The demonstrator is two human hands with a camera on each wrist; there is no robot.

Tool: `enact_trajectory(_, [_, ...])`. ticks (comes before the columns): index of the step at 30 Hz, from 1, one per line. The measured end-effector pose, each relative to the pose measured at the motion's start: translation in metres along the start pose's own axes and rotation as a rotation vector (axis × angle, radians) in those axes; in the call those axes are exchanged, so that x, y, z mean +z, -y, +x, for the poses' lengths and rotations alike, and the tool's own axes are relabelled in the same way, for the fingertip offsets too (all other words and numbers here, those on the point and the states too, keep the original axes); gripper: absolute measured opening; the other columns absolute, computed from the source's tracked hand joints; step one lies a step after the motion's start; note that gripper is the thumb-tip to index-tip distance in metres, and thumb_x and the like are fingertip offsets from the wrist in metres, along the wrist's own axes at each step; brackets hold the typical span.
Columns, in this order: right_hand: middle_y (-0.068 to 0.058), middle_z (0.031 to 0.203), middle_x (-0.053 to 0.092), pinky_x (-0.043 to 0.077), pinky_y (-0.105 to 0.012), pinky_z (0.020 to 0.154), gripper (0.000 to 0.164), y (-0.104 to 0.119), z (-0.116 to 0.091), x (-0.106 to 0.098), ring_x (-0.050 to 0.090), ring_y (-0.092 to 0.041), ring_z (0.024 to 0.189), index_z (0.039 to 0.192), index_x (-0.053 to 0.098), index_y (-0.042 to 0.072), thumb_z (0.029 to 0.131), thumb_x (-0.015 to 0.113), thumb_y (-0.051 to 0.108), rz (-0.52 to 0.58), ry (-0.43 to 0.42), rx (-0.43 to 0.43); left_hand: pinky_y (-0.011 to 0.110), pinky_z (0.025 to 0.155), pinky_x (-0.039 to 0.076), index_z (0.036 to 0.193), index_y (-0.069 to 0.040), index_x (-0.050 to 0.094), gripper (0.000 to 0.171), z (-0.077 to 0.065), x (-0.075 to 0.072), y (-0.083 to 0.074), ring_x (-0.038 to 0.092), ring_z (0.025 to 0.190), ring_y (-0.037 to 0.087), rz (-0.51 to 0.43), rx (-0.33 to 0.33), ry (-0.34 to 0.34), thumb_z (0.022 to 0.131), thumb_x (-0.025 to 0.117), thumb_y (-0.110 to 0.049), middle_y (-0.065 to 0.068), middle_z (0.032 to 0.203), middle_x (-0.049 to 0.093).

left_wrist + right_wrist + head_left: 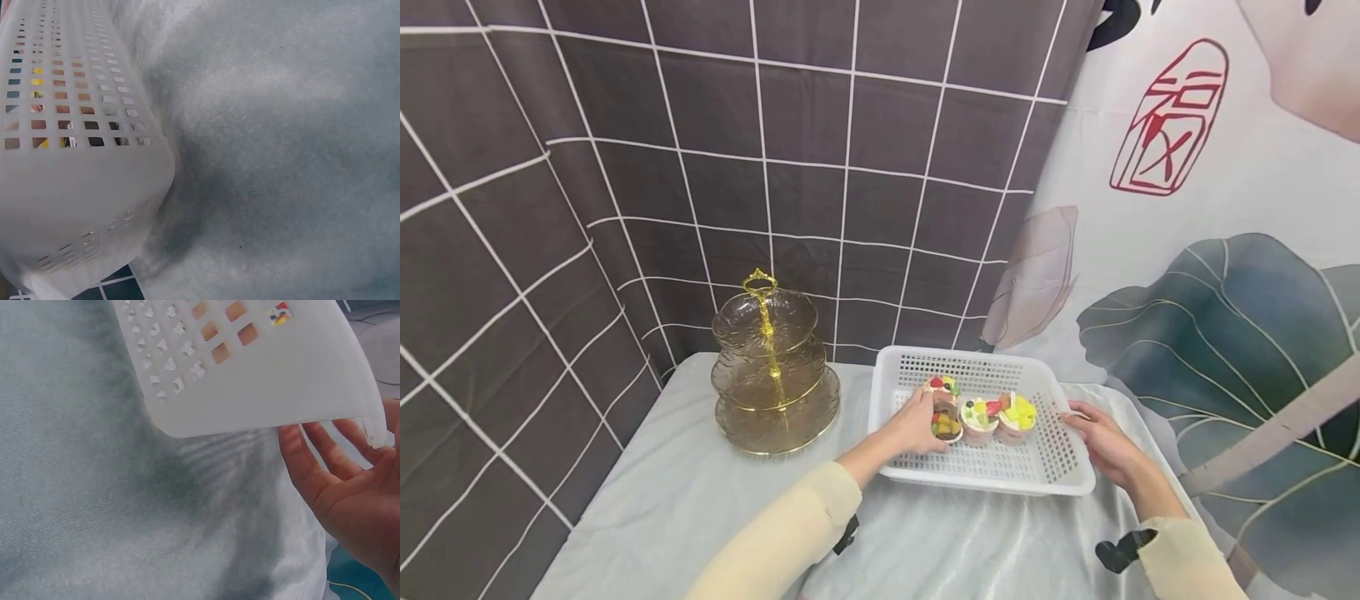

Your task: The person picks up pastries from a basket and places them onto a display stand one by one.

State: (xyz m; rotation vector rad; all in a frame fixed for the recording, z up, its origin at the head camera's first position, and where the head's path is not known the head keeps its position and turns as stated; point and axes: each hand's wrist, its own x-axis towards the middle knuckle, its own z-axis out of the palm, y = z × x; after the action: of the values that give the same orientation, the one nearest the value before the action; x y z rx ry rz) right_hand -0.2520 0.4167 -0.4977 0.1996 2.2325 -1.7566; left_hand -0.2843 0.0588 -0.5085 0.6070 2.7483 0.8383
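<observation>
My left hand (916,423) reaches into a white plastic basket (891,367) and grips a dark-topped cupcake (947,423) with orange fruit pieces near the basket's left side. Behind it sits a cupcake with red and green topping (943,385), partly covered by the fingers. Just right are a green-and-red-topped cupcake (977,425) and a yellow-topped cupcake (1017,417), side by side. My right hand (1105,442) holds the basket's right rim, its fingers (300,462) under the lip in the right wrist view. In the left wrist view the basket wall (81,187) hides the left hand.
A three-tier stand (778,392) of brownish glass plates with a gold handle (760,283) stands left of the basket. Pale grey-blue cloth (685,500) covers the table. Behind are a dark gridded curtain (805,200) and a white printed hanging (1075,158) at right.
</observation>
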Motion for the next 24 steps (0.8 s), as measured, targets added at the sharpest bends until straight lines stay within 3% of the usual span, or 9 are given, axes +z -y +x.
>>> enact_trajectory(3, [-0.004,0.124,0.068,0.062,-0.038,0.088,0.053,0.0,-0.001,0.001,0.071,-0.016,0.105,0.156,0.031,0.001,0.114,0.048,0.028,0.001,0.0,-0.012,0.041,0.118,0.044,0.158,0.003,0.036,0.105,0.001,0.002,0.0,0.054,0.137,0.03,-0.006,0.002,-0.018,0.08,0.095,-0.034,0.019,0.15,0.047])
enact_trajectory(10, [-0.009,0.128,0.066,0.062,-0.038,0.087,0.052,0.003,-0.003,0.002,0.071,-0.017,0.106,0.154,0.031,0.0,0.114,0.048,0.028,-0.009,0.009,-0.016,0.043,0.118,0.044,0.159,0.002,0.035,0.101,0.0,0.003,-0.004,0.053,0.141,0.033,0.004,0.001,-0.021,0.083,0.093,-0.031,0.02,0.164,0.037])
enact_trajectory(15, [-0.009,0.128,0.065,0.062,-0.036,0.085,0.052,0.003,-0.003,0.003,0.07,-0.015,0.105,0.154,0.032,-0.001,0.114,0.049,0.027,-0.021,-0.003,-0.016,0.041,0.115,0.048,0.154,-0.002,0.043,0.091,0.0,0.002,-0.003,0.058,0.134,0.03,0.018,0.049,-0.03,0.084,0.092,-0.03,0.016,0.154,0.047])
enact_trajectory(21, [-0.013,0.134,0.063,0.062,-0.037,0.088,0.055,0.002,-0.003,0.006,0.07,-0.017,0.108,0.157,0.03,-0.001,0.114,0.048,0.028,-0.018,-0.014,-0.011,0.043,0.12,0.042,0.156,-0.002,0.041,0.093,-0.008,-0.013,-0.002,0.051,0.143,0.032,0.02,0.089,-0.005,0.084,0.092,-0.033,0.018,0.164,0.04])
enact_trajectory(24, [-0.013,0.136,0.063,0.062,-0.036,0.089,0.058,0.001,-0.003,0.006,0.07,-0.016,0.109,0.16,0.028,0.001,0.114,0.049,0.03,-0.007,-0.03,0.004,0.04,0.117,0.045,0.154,-0.003,0.045,0.09,-0.013,-0.026,-0.003,0.055,0.139,0.028,0.012,0.122,0.001,0.084,0.092,-0.034,0.015,0.156,0.05])
